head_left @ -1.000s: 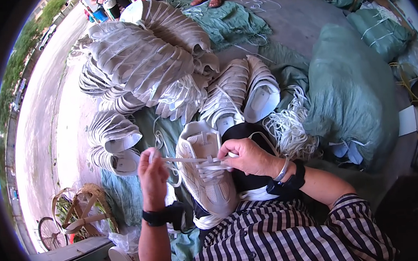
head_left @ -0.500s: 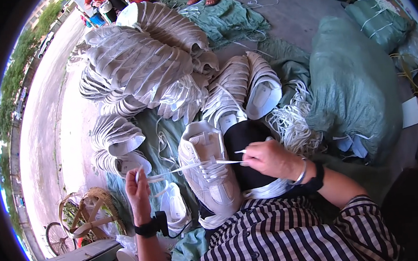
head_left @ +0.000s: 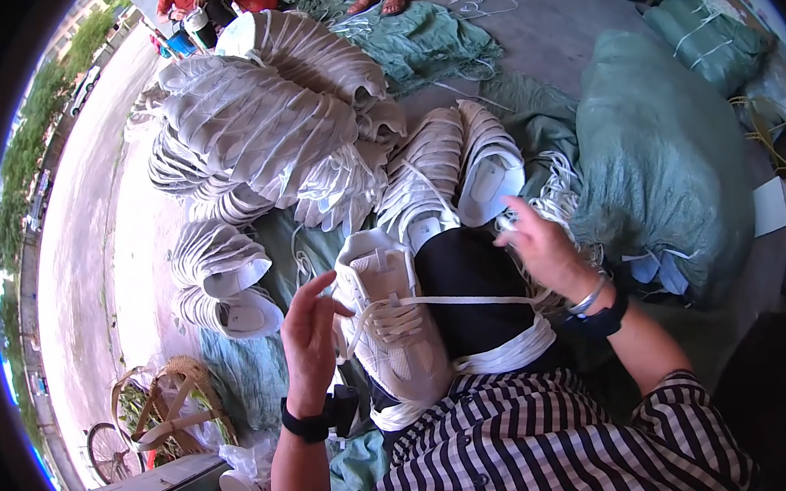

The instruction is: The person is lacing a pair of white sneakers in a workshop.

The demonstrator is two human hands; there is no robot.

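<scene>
A pale shoe upper [head_left: 383, 329] lies across my lap with its heel end pointing away from me, and white lacing runs through its lower eyelets. From it a shoelace [head_left: 476, 299] stretches right over the black cloth on my lap, passing below my right hand. The lace's other part curves down along the shoe's left side. Beside that side is my left hand [head_left: 308, 344], fingers apart, thumb and forefinger close to the shoe's edge. My right hand [head_left: 546, 254] is raised over the right of my lap, fingers spread, near a heap of white laces [head_left: 557, 194].
Stacked shoe uppers [head_left: 254, 118] pile up beyond my lap, with smaller stacks [head_left: 220, 259] at left. A large green sack [head_left: 668, 159] stands at right. A woven basket [head_left: 179, 401] sits at lower left. Another person's feet [head_left: 378, 2] show at the top.
Both hands have let go of the lace they held taut. My left hand has moved right toward the shoe; my right hand has lifted away and opened. The lace now hangs loose.
</scene>
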